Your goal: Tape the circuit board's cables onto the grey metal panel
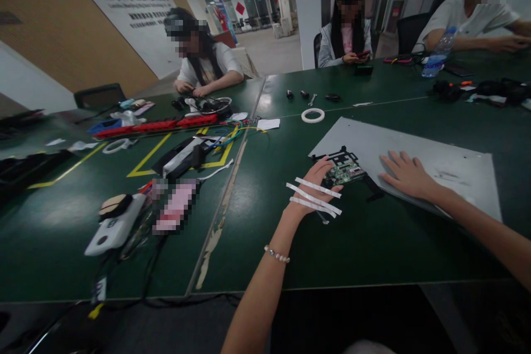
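My left hand [312,185] has several strips of white tape stuck across its back and a bead bracelet on the wrist. Its fingers and thumb curve round the left end of a green circuit board [346,172], and part of the board is hidden under them. A black bracket [343,153] lies along the board's far side, and a dark flat strip [373,187] reaches out to its right. My right hand [409,174] lies flat, fingers spread, on a large grey panel [456,177]. The panel's left part is beside the board.
Beyond the panel are a roll of white tape [312,115], a small wrench [312,99] and small black parts. Left of the table seam lie a white power bank-like device [114,227], a pink phone-shaped item [177,207] and a red power strip [157,126]. Several people sit opposite.
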Action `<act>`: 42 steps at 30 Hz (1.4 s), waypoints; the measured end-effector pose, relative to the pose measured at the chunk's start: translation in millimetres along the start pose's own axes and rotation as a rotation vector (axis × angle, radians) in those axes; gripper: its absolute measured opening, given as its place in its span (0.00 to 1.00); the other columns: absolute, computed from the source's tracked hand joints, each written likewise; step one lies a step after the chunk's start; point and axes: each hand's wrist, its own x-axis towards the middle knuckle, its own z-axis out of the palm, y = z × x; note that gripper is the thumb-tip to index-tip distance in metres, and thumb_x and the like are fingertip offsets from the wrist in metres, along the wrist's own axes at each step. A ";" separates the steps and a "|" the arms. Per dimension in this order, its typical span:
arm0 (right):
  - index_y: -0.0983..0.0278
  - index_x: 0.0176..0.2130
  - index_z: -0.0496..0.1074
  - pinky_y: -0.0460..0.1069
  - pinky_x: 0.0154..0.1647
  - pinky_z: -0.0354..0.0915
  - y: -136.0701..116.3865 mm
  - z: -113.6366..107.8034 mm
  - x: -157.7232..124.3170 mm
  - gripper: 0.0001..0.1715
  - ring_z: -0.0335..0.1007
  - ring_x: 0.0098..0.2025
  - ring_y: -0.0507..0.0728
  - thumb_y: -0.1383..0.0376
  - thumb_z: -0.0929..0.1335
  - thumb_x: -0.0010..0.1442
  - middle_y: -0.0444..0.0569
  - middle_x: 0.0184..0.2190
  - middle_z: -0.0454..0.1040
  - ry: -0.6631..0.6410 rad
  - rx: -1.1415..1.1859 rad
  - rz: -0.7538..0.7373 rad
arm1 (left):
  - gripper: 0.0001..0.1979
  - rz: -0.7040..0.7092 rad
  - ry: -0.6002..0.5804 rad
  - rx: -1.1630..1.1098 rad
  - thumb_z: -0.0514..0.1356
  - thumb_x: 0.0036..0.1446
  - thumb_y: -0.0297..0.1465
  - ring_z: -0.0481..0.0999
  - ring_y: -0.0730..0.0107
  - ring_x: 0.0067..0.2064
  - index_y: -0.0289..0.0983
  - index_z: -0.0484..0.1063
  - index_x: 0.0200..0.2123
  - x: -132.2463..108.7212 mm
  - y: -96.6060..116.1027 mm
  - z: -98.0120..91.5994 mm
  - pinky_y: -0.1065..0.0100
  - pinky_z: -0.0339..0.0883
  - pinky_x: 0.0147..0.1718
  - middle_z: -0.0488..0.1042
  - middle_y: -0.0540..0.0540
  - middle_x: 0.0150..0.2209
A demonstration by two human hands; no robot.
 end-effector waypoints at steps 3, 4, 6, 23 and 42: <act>0.58 0.69 0.44 0.68 0.63 0.44 -17.4 -4.0 -1.1 0.43 0.34 0.68 0.70 0.40 0.48 0.63 0.51 0.68 0.35 -0.002 0.013 -0.086 | 0.26 0.002 0.004 -0.013 0.58 0.59 0.41 0.56 0.56 0.66 0.34 0.60 0.56 -0.2 1.6 -3.6 0.47 0.57 0.61 0.63 0.34 0.59; 0.57 0.69 0.44 0.68 0.63 0.44 -23.2 -5.2 -1.7 0.43 0.34 0.68 0.70 0.41 0.48 0.63 0.51 0.68 0.34 0.003 0.020 -0.124 | 0.26 0.000 -0.002 -0.017 0.59 0.59 0.41 0.55 0.56 0.66 0.34 0.60 0.56 -0.1 1.8 -4.6 0.47 0.57 0.61 0.63 0.34 0.59; 0.58 0.69 0.44 0.69 0.63 0.44 -35.4 -8.2 -3.8 0.42 0.33 0.68 0.70 0.42 0.51 0.64 0.51 0.68 0.35 0.020 0.044 -0.217 | 0.26 -0.009 -0.011 -0.027 0.59 0.58 0.40 0.55 0.56 0.66 0.34 0.61 0.55 0.2 1.4 -5.9 0.47 0.57 0.61 0.63 0.35 0.59; 0.61 0.43 0.76 0.54 0.52 0.65 -64.2 -21.3 -11.7 0.19 0.71 0.46 0.55 0.65 0.58 0.63 0.44 0.44 0.75 0.255 0.748 -0.133 | 0.27 -0.038 -0.177 -0.059 0.61 0.56 0.39 0.53 0.57 0.67 0.34 0.61 0.56 -8.0 -12.2 -1.0 0.49 0.55 0.62 0.63 0.35 0.59; 0.58 0.66 0.53 0.71 0.59 0.51 -21.2 -6.5 -15.3 0.37 0.42 0.66 0.69 0.46 0.51 0.65 0.52 0.66 0.47 0.124 0.159 0.028 | 0.43 -0.237 -0.272 0.142 0.58 0.55 0.49 0.41 0.53 0.69 0.37 0.46 0.66 -12.9 -16.7 -10.4 0.50 0.45 0.65 0.44 0.36 0.68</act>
